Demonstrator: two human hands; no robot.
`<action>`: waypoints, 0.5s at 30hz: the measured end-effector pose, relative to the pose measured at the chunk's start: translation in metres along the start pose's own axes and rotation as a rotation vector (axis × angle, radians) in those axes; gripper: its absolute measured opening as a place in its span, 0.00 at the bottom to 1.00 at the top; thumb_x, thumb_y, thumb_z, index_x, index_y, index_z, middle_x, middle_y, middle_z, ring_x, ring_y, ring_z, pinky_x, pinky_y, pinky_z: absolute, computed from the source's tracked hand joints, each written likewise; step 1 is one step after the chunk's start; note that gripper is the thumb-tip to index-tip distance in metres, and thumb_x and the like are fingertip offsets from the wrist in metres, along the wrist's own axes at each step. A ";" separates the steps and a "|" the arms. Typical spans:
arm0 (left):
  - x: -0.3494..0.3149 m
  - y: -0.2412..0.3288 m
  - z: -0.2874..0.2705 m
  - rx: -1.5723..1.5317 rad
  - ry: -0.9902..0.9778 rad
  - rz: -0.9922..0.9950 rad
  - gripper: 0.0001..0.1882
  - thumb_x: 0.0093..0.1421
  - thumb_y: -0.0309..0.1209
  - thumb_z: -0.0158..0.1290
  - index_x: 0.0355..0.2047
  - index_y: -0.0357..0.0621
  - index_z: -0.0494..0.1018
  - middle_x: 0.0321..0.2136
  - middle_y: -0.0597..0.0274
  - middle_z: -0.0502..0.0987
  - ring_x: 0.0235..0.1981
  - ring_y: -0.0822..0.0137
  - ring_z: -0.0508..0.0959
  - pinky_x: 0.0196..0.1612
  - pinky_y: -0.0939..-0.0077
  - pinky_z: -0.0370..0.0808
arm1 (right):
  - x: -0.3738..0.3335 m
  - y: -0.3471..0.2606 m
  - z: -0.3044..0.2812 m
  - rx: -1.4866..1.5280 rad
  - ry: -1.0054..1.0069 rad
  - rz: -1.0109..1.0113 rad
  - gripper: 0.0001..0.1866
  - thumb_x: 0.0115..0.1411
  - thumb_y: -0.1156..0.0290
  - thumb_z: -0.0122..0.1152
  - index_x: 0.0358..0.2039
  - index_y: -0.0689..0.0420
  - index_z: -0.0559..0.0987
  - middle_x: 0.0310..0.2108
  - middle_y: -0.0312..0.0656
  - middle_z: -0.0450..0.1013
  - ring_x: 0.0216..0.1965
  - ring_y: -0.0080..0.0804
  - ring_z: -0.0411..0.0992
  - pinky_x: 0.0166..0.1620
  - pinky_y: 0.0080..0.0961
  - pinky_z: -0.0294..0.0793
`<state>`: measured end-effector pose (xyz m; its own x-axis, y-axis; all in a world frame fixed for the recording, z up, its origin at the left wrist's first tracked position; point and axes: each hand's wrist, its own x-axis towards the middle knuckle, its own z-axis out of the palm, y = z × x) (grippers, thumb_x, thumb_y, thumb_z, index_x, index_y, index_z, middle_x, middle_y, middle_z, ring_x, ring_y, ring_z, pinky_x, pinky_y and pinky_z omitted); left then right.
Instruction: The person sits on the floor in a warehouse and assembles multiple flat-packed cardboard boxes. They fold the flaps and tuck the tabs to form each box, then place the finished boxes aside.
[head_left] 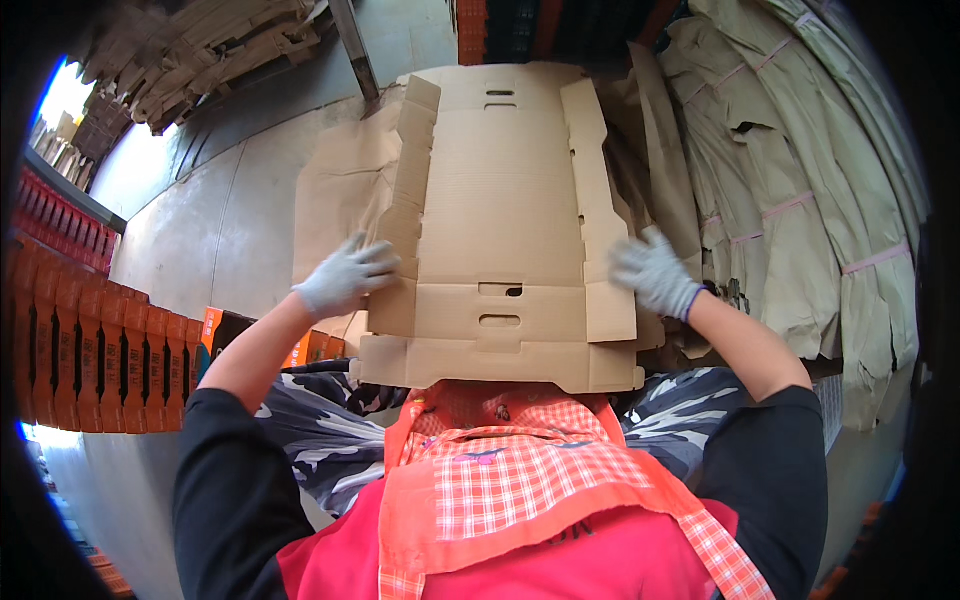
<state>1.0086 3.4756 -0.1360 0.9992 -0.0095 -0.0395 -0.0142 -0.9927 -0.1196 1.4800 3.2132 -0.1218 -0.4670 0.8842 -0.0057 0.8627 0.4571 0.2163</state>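
Nearest you: your checked apron (520, 495), with the near strip (480, 368) of the cardboard (500, 200) just beyond it. The cardboard lies lengthwise in front of you, its broad middle panel facing up between two notched flaps.

Left hand (347, 274): gloved, fingers slightly spread, at the outer edge of the left flap (396, 300). Right hand (653, 272): blurred; thumb and fingers look apart, at the right flap (606, 300). Whether either hand presses or only hovers — cannot tell. No pinch seen.

Judged step: working both flaps at their creases. Keep your hands level with each other, as now, so both sides bend evenly. Push with flat fingers along the crease; a single-point push may buckle the board. Watch the notches — they could catch on a glove or tear. Keep the near strip square to your lap, else the creases may skew.

Farther: the near slot (499, 321) and the far panel (520, 85) sit roughly in line; use them as your centre check. The brown sheet (335, 190) jutting out at left could drag on that flap.
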 end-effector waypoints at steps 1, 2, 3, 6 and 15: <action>0.023 0.003 -0.006 -0.093 -0.075 -0.027 0.20 0.50 0.36 0.61 0.44 0.49 0.75 0.52 0.61 0.73 0.57 0.57 0.69 0.57 0.62 0.66 | 0.008 -0.008 0.000 0.072 -0.006 -0.095 0.16 0.43 0.71 0.61 0.37 0.45 0.80 0.48 0.35 0.75 0.54 0.30 0.71 0.57 0.54 0.63; 0.046 0.008 -0.014 -0.222 -0.042 -0.062 0.15 0.51 0.37 0.61 0.39 0.48 0.78 0.45 0.60 0.78 0.50 0.57 0.74 0.50 0.61 0.71 | 0.019 -0.015 -0.002 0.190 0.035 -0.017 0.14 0.44 0.72 0.61 0.35 0.45 0.80 0.43 0.34 0.76 0.49 0.31 0.73 0.52 0.46 0.68; 0.064 0.013 -0.024 -0.214 -0.048 -0.227 0.12 0.52 0.37 0.61 0.35 0.48 0.78 0.39 0.58 0.78 0.44 0.55 0.76 0.45 0.61 0.72 | 0.033 -0.017 -0.005 0.325 0.066 0.085 0.12 0.44 0.72 0.61 0.33 0.46 0.80 0.37 0.34 0.78 0.43 0.32 0.75 0.47 0.39 0.73; 0.095 0.035 -0.056 -0.298 0.261 -0.617 0.09 0.54 0.38 0.60 0.26 0.46 0.78 0.23 0.51 0.77 0.27 0.50 0.77 0.30 0.59 0.74 | 0.052 -0.017 -0.026 0.499 0.557 0.204 0.07 0.50 0.72 0.65 0.31 0.52 0.79 0.30 0.40 0.75 0.33 0.39 0.75 0.36 0.32 0.74; 0.035 0.187 -0.078 -0.780 -0.127 -0.275 0.28 0.59 0.56 0.51 0.38 0.40 0.79 0.28 0.40 0.79 0.33 0.45 0.81 0.38 0.60 0.78 | 0.005 -0.135 -0.124 0.602 -0.580 -0.010 0.36 0.50 0.41 0.63 0.48 0.60 0.78 0.41 0.57 0.76 0.45 0.50 0.75 0.46 0.40 0.75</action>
<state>1.0443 3.2805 -0.0826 0.9506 0.2129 -0.2260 0.3068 -0.7564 0.5777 1.3371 3.1438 -0.0304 -0.4429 0.7141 -0.5421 0.8923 0.2926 -0.3437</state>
